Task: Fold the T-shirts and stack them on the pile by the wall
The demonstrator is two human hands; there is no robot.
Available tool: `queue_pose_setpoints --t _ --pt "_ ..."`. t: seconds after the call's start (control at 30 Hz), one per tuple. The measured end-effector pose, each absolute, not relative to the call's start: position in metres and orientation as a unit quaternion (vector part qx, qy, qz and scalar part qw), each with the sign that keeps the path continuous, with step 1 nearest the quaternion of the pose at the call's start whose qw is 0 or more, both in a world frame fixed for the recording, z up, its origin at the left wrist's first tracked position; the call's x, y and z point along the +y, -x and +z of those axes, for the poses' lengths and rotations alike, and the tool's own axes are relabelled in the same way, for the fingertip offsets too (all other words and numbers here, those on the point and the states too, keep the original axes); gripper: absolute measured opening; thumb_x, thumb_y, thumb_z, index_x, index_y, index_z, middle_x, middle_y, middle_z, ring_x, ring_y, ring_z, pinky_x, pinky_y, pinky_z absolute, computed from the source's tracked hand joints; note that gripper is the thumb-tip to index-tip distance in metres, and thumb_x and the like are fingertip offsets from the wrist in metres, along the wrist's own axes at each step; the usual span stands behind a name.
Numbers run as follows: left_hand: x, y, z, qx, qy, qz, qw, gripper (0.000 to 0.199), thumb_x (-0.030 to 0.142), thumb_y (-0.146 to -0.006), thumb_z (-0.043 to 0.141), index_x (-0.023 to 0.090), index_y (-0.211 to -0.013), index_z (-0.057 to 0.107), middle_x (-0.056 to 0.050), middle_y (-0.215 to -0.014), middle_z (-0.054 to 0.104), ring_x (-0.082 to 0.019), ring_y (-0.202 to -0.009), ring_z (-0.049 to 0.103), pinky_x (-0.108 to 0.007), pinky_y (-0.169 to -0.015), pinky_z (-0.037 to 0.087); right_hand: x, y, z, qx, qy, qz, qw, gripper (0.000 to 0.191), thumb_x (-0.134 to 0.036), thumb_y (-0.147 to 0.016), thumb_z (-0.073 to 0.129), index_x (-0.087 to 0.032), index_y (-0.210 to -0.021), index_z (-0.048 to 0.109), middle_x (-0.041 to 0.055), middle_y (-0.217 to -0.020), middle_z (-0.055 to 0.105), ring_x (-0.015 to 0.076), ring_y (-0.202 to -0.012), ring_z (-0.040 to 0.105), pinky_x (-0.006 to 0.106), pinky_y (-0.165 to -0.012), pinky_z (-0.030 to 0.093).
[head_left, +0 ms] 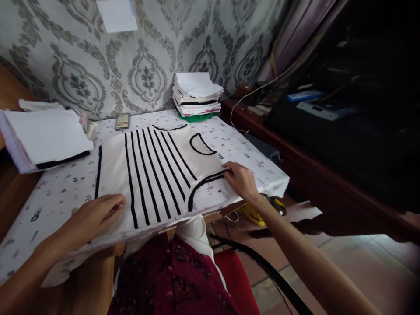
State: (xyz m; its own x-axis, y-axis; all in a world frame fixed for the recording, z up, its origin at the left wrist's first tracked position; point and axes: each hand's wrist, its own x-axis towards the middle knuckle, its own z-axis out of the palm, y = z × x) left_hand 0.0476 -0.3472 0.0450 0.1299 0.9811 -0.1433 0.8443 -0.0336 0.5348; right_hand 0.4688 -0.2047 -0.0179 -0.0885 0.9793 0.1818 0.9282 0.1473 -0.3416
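Observation:
A white sleeveless top with black stripes and black edging (113, 164) lies spread flat on a table. Its hem faces left and its neckline and shoulders face right. At the right, my right hand (241, 178) pinches the top's near shoulder, beside the curved armhole. My left hand (100, 214) rests on the plain lower part near the hem, fingers loosely bent and no cloth visibly gripped. It hides the near hem corner.
The table has a white patterned cover (259, 164). A stack of folded cloths (197, 96) stands at the back, with another folded pile (55, 135) at left. A small blurred box (122, 121) sits by the wall. A dark wooden cabinet (295, 153) borders the right.

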Motion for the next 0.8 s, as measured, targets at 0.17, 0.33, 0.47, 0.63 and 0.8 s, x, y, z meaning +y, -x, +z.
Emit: queue_pose_setpoints --t 0.17,0.33,0.47,0.63,0.8 --pt "-0.33 -0.05 0.043 0.621 -0.752 -0.014 0.218 0.023 0.041 -0.093 0.041 0.024 -0.085 0.055 -0.001 -0.082 0.066 -0.02 -0.075 0.062 -0.029 -0.069 0.043 -0.205 -0.496 -0.022 -0.747 0.631 0.056 0.202 0.035 -0.021 -0.083 0.048 -0.023 -0.104 0.076 0.0071 -0.089 0.071 0.0245 -0.082 0.067 0.036 -0.073 0.05" --pt "-0.296 -0.047 0.037 0.616 -0.769 0.038 0.167 0.032 0.043 -0.099 0.034 0.023 -0.098 0.059 -0.005 -0.097 0.068 -0.022 -0.09 0.065 -0.032 -0.077 0.049 -0.178 -0.494 -0.016 -0.781 0.571 0.063 0.245 0.028 -0.025 -0.085 0.052 -0.026 -0.099 0.077 0.0092 -0.098 0.071 0.0282 -0.09 0.069 0.041 -0.074 0.056" --pt "-0.241 -0.05 0.007 0.615 -0.77 0.107 0.131 0.052 0.053 -0.101 0.034 0.023 -0.141 0.048 -0.013 -0.149 0.052 -0.029 -0.137 0.05 -0.043 -0.109 0.044 -0.136 -0.426 -0.006 -0.876 0.417 0.093 0.222 0.033 -0.031 -0.093 0.052 -0.023 -0.118 0.072 0.0134 -0.13 0.066 0.0307 -0.122 0.062 0.049 -0.103 0.052" --pt "-0.167 -0.008 -0.027 0.675 -0.73 0.076 0.078 0.06 0.052 -0.102 0.028 0.019 -0.152 0.039 -0.014 -0.163 0.037 -0.027 -0.153 0.029 -0.053 -0.125 0.021 -0.065 -0.341 -0.027 -0.937 0.302 0.096 0.143 0.045 -0.037 -0.1 0.051 -0.023 -0.141 0.057 0.0138 -0.153 0.051 0.0288 -0.146 0.042 0.051 -0.117 0.038" --pt "-0.109 0.065 -0.033 0.723 -0.684 0.094 0.024 0.059 0.046 -0.099 0.029 0.014 -0.145 0.046 -0.017 -0.159 0.043 -0.028 -0.15 0.035 -0.049 -0.122 0.028 0.009 -0.325 -0.04 -0.905 0.397 0.042 0.143 0.037 -0.031 -0.102 0.046 -0.022 -0.135 0.061 0.0146 -0.148 0.055 0.0298 -0.14 0.047 0.056 -0.116 0.034"
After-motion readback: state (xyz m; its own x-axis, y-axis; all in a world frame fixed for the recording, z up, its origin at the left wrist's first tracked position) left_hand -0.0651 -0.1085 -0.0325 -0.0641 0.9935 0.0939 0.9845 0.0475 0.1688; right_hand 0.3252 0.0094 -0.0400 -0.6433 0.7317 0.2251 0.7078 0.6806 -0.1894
